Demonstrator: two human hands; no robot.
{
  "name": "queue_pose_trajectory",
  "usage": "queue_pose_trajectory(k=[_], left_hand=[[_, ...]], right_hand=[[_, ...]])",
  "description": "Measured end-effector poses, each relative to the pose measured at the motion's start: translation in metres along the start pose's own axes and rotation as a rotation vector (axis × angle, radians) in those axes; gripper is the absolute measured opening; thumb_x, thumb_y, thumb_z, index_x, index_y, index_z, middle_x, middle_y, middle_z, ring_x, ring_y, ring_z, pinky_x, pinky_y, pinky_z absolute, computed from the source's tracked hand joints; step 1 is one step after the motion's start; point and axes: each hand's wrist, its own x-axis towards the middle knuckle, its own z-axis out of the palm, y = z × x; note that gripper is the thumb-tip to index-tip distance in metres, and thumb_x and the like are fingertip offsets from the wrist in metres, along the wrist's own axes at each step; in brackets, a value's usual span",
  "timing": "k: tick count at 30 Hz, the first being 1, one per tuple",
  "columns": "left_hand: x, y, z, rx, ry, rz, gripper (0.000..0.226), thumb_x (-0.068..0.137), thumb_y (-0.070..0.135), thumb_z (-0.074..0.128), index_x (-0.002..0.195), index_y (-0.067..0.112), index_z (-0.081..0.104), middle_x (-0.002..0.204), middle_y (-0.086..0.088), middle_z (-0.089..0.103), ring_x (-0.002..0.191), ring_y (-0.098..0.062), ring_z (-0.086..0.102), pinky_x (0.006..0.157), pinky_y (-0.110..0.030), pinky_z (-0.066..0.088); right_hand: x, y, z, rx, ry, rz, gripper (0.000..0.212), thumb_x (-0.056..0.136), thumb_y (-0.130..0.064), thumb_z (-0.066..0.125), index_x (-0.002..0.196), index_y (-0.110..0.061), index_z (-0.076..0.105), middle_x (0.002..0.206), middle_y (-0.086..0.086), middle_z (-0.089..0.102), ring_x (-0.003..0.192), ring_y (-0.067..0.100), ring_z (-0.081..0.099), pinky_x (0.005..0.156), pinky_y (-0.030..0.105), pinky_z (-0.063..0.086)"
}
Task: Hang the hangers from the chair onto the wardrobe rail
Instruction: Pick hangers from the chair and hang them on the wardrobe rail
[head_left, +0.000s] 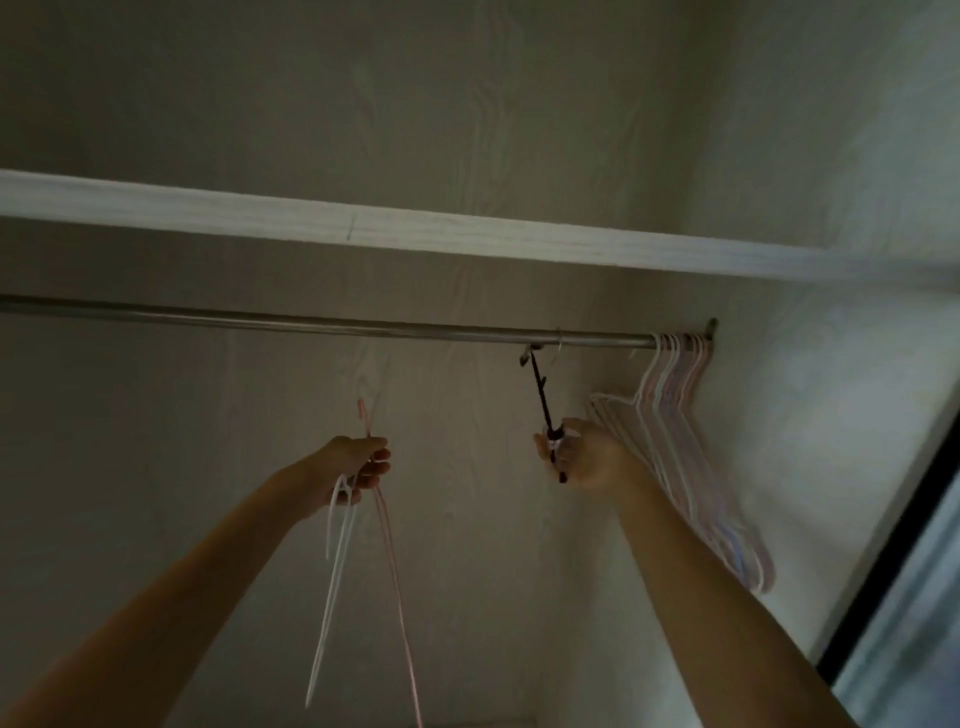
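The right hand (587, 460) gripped the lower end of a black hanger (543, 402), fingers (574, 428) curled round it, while its hook sat at the rail (322, 325) just left of the bunch of pale hangers (680, 415) already hung at the right end, by the wardrobe's side wall. Whether that hook was fully over the rail or only touching it from below was too small and dim to tell — so the chief risk, as I judged it, was letting go too early: a hook caught only by its tip would slip off and the hanger would drop. The black hanger was seen edge-on, its long axis running from the rail down and to the right toward the hand, tilted rather than plumb; released at that tilt it would likely swing into the hung bunch and might tangle with it. The left hand (358, 462) pinched a pink hanger (387, 545) and a white hanger (332, 571) together near their hooks, fingers clamped on both; their long axes hung down and spread slightly apart — the pink hook pointing up above the hand. Two thin wires in one loose pinch could easily cross or slide out.
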Motion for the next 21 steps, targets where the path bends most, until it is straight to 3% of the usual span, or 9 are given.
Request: queue_pose_trajectory(k=[2, 4, 7, 9, 11, 14, 18, 21], left_hand=[[0.002, 0.002, -0.004, 0.012, -0.024, -0.007, 0.030, 0.095, 0.029, 0.050, 0.069, 0.015, 0.054, 0.043, 0.006, 0.058, 0.040, -0.008, 0.049, 0.050, -0.021, 0.027], [0.004, 0.005, -0.007, 0.015, -0.051, -0.004, 0.028, 0.094, 0.029, 0.051, 0.070, 0.015, 0.055, 0.042, 0.007, 0.058, 0.035, -0.006, 0.050, 0.050, -0.021, 0.027], [0.007, 0.010, -0.009, 0.014, -0.062, 0.006, 0.028, 0.094, 0.028, 0.051, 0.070, 0.014, 0.055, 0.044, 0.005, 0.059, 0.053, -0.012, 0.048, 0.054, -0.022, 0.027], [0.009, 0.013, -0.006, 0.009, -0.074, 0.007, 0.028, 0.094, 0.028, 0.051, 0.070, 0.014, 0.055, 0.043, 0.005, 0.059, 0.056, -0.013, 0.046, 0.054, -0.022, 0.027], [0.010, 0.015, -0.001, 0.004, -0.087, 0.018, 0.029, 0.095, 0.027, 0.051, 0.070, 0.014, 0.056, 0.057, 0.000, 0.059, 0.057, -0.013, 0.045, 0.054, -0.022, 0.027], [0.007, 0.015, 0.008, 0.023, -0.119, 0.030, 0.029, 0.096, 0.026, 0.049, 0.070, 0.014, 0.055, 0.068, -0.002, 0.054, 0.058, -0.014, 0.044, 0.055, -0.023, 0.027], [0.008, 0.016, 0.014, 0.031, -0.152, 0.032, 0.028, 0.095, 0.026, 0.049, 0.071, 0.015, 0.056, 0.069, -0.001, 0.055, 0.059, -0.013, 0.045, 0.055, -0.023, 0.028], [0.012, 0.018, 0.016, 0.025, -0.166, 0.027, 0.027, 0.095, 0.027, 0.048, 0.073, 0.015, 0.057, 0.071, -0.001, 0.056, 0.059, -0.013, 0.045, 0.054, -0.022, 0.028]], right_hand=[[-0.025, -0.009, 0.007, -0.266, 0.091, -0.081, 0.015, 0.080, -0.014, 0.068, 0.069, -0.007, 0.060, 0.063, 0.009, 0.065, 0.047, 0.016, 0.062, 0.048, 0.021, 0.049], [-0.044, -0.020, 0.019, -0.657, 0.334, -0.330, 0.019, 0.094, -0.016, 0.050, 0.077, -0.014, 0.057, 0.075, 0.007, 0.062, 0.061, 0.017, 0.060, 0.055, 0.024, 0.045], [-0.056, -0.038, 0.050, -1.124, 0.646, -0.839, 0.010, 0.091, -0.017, 0.052, 0.089, -0.010, 0.060, 0.089, 0.008, 0.059, 0.083, 0.022, 0.056, 0.068, 0.033, 0.045], [-0.052, -0.048, 0.069, -1.344, 0.653, -1.043, 0.031, 0.090, -0.024, 0.057, 0.118, -0.011, 0.054, 0.116, 0.008, 0.059, 0.107, 0.023, 0.054, 0.088, 0.034, 0.043], [-0.037, -0.051, 0.078, -1.679, 0.569, -0.994, 0.053, 0.091, -0.032, 0.056, 0.138, -0.014, 0.039, 0.141, 0.008, 0.044, 0.130, 0.025, 0.038, 0.106, 0.038, 0.033], [-0.017, -0.051, 0.074, -1.991, 0.565, -0.848, 0.060, 0.094, -0.033, 0.050, 0.146, -0.016, 0.024, 0.152, 0.005, 0.028, 0.141, 0.023, 0.023, 0.115, 0.041, 0.018], [-0.014, -0.061, 0.058, -2.073, 0.636, -1.021, 0.050, 0.091, -0.018, 0.052, 0.139, -0.019, 0.038, 0.142, 0.006, 0.043, 0.134, 0.024, 0.033, 0.114, 0.040, 0.018], [-0.019, -0.074, 0.041, -2.082, 0.676, -1.046, 0.049, 0.088, -0.013, 0.055, 0.136, -0.015, 0.044, 0.135, 0.009, 0.050, 0.128, 0.027, 0.040, 0.113, 0.039, 0.017]])
